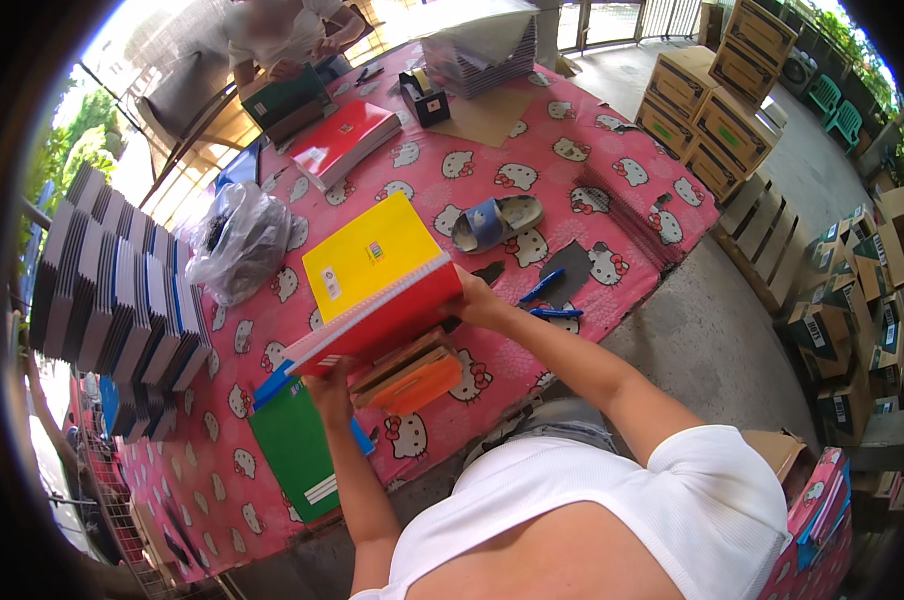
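Both of my hands grip a stack of notebooks, tilted above the table, with a red cover [387,325] toward me and a yellow cover [377,250] behind it. My left hand [330,392] closes on its lower left corner, while my right hand [478,302] clasps the right end. Several fingers are hidden behind the covers. Beneath the stack lies an orange and brown bundle [427,385], partly covered. Beside my left forearm rests a green notebook [294,445] with blue edges showing. Two blue pens [544,287] lie to the right of my right hand, near a slipper [497,222].
Tall notebook piles [122,290] stand at the table's left edge, near a plastic bag [240,245]. Farther back are a red notebook stack [347,135], a tape dispenser [427,100] and a plastic-covered pile [487,55]. A person [282,35] works opposite. Cardboard boxes [722,120] stand right.
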A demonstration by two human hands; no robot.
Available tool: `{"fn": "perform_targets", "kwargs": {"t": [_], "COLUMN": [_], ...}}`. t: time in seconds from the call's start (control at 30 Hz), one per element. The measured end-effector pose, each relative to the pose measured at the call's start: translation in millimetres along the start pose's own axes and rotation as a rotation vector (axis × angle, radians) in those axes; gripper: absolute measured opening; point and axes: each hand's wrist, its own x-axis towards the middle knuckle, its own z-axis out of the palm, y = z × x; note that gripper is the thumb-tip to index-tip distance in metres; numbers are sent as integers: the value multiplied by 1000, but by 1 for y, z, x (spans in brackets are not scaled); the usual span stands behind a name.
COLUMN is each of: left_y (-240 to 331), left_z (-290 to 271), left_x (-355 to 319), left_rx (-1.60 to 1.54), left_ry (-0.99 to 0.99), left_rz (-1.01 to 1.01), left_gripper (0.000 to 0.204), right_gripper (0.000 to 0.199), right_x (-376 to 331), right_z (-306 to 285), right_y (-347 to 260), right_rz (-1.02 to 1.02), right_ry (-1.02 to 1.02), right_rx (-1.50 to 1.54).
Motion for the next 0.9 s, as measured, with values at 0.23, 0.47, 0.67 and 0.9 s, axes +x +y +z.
{"fn": "perform_targets", "kwargs": {"t": [0.23, 0.47, 0.67, 0.9], "left_y": [30, 144, 159, 159], "left_z": [-17, -17, 6, 10], "left_x": [-3, -50, -60, -55], "left_rx": [185, -216, 153, 152], "left_ry": [148, 89, 234, 80], "left_rz": [101, 80, 195, 73], "left_gripper": [15, 13, 7, 39], "right_gripper": [53, 46, 40, 29], "right_x": [-7, -32, -39, -44], "right_z": [-5, -20, -7, -16], "right_y": [-21, -92, -91, -74], "right_rz": [-28, -224, -175, -202], "right_ry": [-143, -157, -32, -82], "right_rx": [-150, -182, -175, -67]}}
